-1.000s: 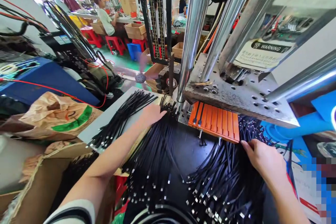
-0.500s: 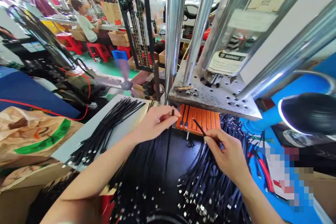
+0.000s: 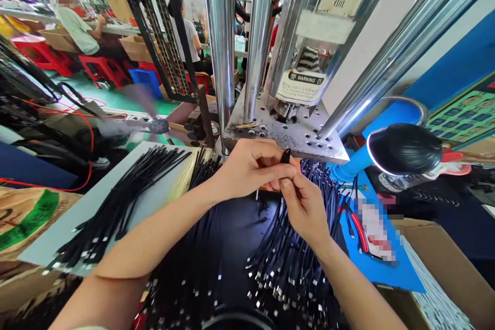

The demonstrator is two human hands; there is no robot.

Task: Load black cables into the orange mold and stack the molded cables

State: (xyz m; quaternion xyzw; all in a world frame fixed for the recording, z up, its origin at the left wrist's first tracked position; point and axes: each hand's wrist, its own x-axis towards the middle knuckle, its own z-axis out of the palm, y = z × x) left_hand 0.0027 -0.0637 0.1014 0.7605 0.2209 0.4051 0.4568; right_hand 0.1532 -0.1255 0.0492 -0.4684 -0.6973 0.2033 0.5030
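In the head view both hands meet just in front of the press. My left hand (image 3: 257,167) pinches a short black cable piece (image 3: 285,156) between thumb and fingers. Its dark end sticks up above the fingertips. My right hand (image 3: 303,201) is closed against the left fingertips at the same spot, gripping the cable's lower part, mostly hidden by the fingers. Behind the hands a sliver of the orange mould (image 3: 297,164) shows under the metal press plate (image 3: 286,136). Black cables with silver plugs (image 3: 278,281) hang and lie below my right hand.
A bundle of black cables (image 3: 119,196) lies on a grey board (image 3: 42,252) at left. Red-handled pliers (image 3: 359,232) rest on a blue surface (image 3: 402,268) at right, near a black lamp (image 3: 406,148). A fan (image 3: 158,125) stands behind; co-workers (image 3: 75,20) sit beyond.
My hands were apart, each holding a black strand; now they have come together in front of the orange mould, mostly covering it. The view has shifted right.
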